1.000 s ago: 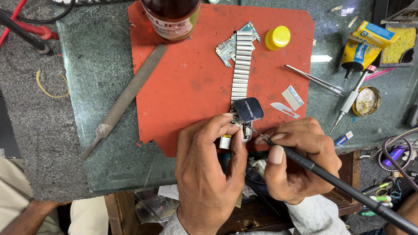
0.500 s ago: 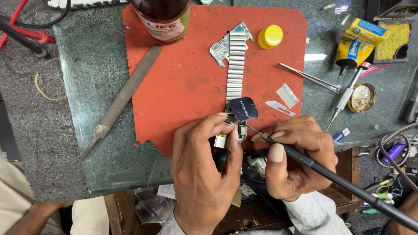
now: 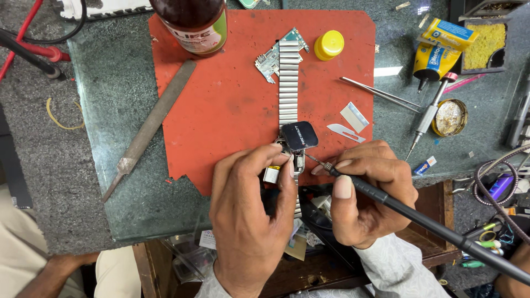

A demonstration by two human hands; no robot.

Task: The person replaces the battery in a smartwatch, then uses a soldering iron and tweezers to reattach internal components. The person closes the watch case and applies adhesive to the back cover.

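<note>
A wide bare stretch of the red mat [image 3: 221, 105] lies open left of the metal watch band [image 3: 288, 83]. A long file [image 3: 150, 128] borders that side. To the right, tweezers [image 3: 374, 92], blades [image 3: 348, 124] and a screwdriver [image 3: 428, 116] crowd the way.

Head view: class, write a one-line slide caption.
Left hand steadies an opened smartwatch on a red mat; right hand applies a soldering iron.

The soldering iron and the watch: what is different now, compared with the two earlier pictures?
Very little changed. The right hand keeps the pen grip on the soldering iron, its tip at the opened watch; whether it touches, I cannot tell. The left hand still pinches the watch and the small battery. The band, file, tweezers and yellow cap stay on the mat.
</note>
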